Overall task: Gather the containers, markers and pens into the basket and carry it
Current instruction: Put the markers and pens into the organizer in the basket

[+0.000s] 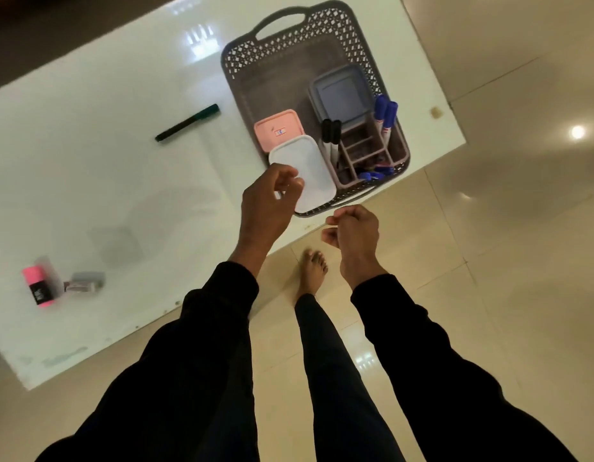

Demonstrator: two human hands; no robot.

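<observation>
A grey lattice basket (242,58) stands on the white table (105,181) near its right end. Inside lie a white-lidded container (314,175), a pink-lidded container (279,128), a grey-blue container (342,95), and a pen holder (362,151) with black markers (332,135) and blue markers (387,116). A dark green marker (187,123) lies on the table left of the basket. My left hand (269,201) hovers at the white container's near-left corner, fingers curled apart, holding nothing. My right hand (354,235) is a loose fist just off the basket's near edge.
A pink highlighter (38,285) and a small grey object (85,281) lie at the table's near-left end. The table's near edge runs diagonally past my hands. Glossy beige floor tiles (489,261) spread to the right, where my bare foot (312,271) stands.
</observation>
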